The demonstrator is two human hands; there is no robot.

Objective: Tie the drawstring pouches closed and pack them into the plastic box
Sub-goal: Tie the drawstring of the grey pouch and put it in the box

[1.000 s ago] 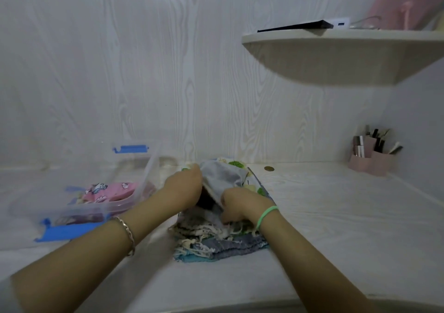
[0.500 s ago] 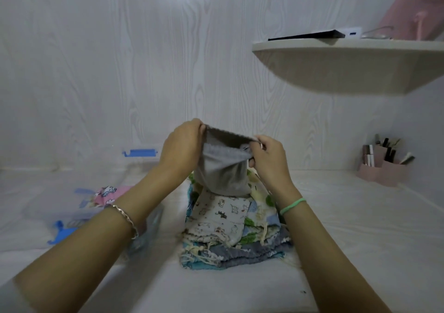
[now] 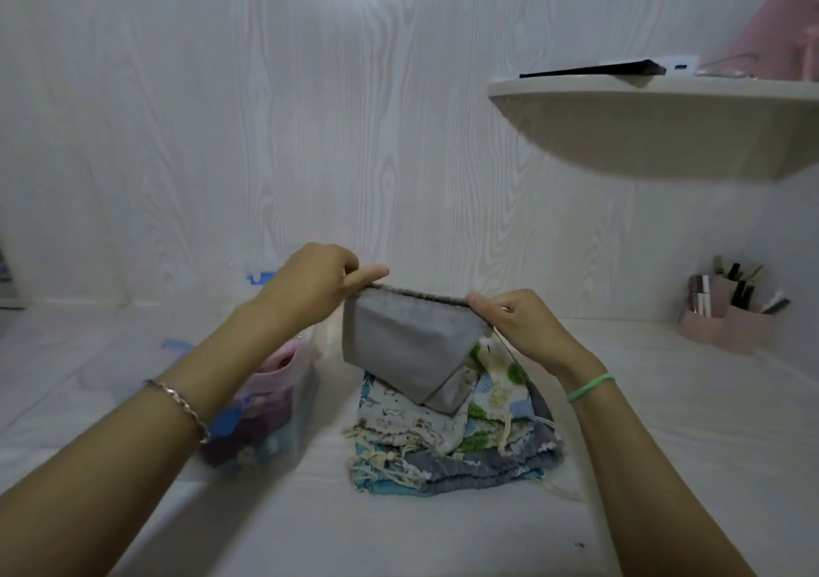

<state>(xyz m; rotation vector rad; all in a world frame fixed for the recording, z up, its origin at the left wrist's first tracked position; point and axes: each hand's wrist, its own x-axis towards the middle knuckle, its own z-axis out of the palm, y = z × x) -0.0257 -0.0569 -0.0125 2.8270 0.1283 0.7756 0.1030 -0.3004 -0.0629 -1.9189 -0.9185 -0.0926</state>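
Observation:
A grey drawstring pouch (image 3: 405,348) hangs in the air above a stack of patterned pouches (image 3: 452,439) on the white surface. My left hand (image 3: 310,284) pinches the pouch's top left corner. At the top right corner, my right hand (image 3: 518,321) pinches the other end, and the top edge is stretched flat between them. The clear plastic box (image 3: 283,403) with blue clips stands to the left, partly hidden behind my left forearm, with pink and purple pouches inside.
A curved wall shelf (image 3: 656,129) juts out at upper right with a dark flat item on it. A pink organiser (image 3: 731,313) with cosmetics stands at the far right. The wall rises close behind the stack.
Both hands lifted the grey pouch off the stack and have drawn its top edge wider and flat. The view has shifted slightly.

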